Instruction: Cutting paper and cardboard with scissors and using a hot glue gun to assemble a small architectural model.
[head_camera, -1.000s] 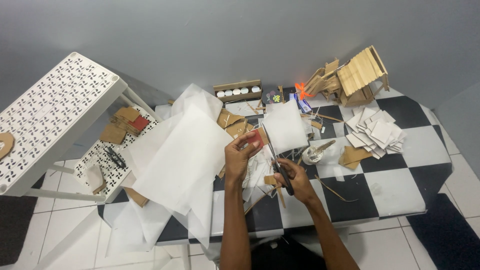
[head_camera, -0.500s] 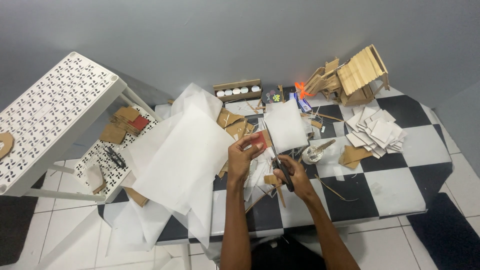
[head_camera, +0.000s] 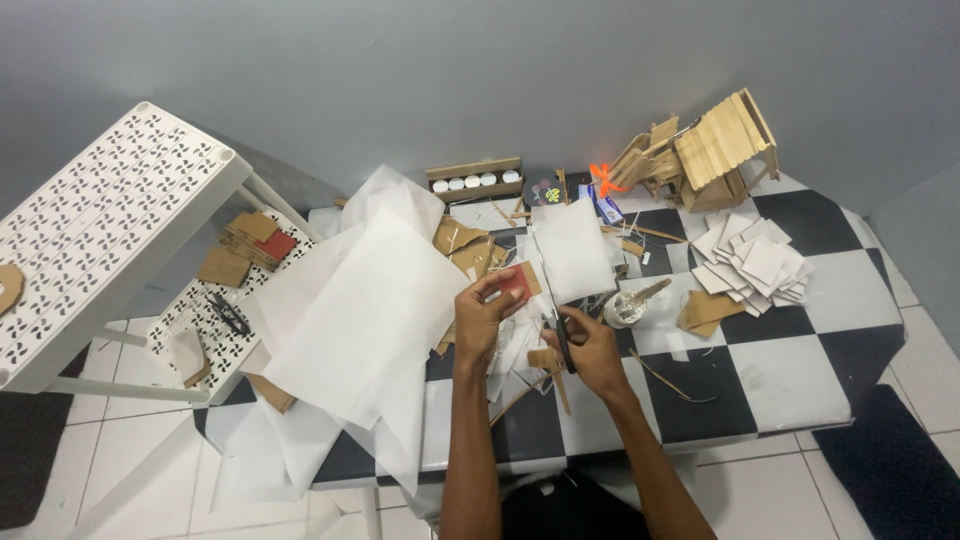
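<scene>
Pinched between the thumb and fingers of the left hand (head_camera: 487, 312) is a small red card (head_camera: 516, 283), held up off the checkered table (head_camera: 800, 375) with its flat face turned toward the camera. Its brown cardboard edge shows at the card's 2 o'clock corner. The right hand (head_camera: 590, 350) is wrapped shut around the handles of a pair of scissors (head_camera: 556, 325), whose dark blades run along a 12-to-6 o'clock line, tips toward 12.

From the scissor grip the red card lies at about 11 o'clock, just beside the blades; whether steel touches card I cannot tell. The card's right edge and the blades stand nearly parallel. The left hand is the one on the card; the right hand sits just to its 4 o'clock, the two close together above the table's near half.

Around them: a large white paper sheet (head_camera: 360, 320) spreads out at 9 o'clock of the left hand, and a smaller white sheet (head_camera: 572, 248) lies at 12 o'clock of the scissors. A stack of white squares (head_camera: 752, 265) rests well apart at 2 o'clock, and a little stick house (head_camera: 722, 145) stands beyond it near the wall. A white perforated rack (head_camera: 110, 220) stands off at 9 o'clock.
</scene>
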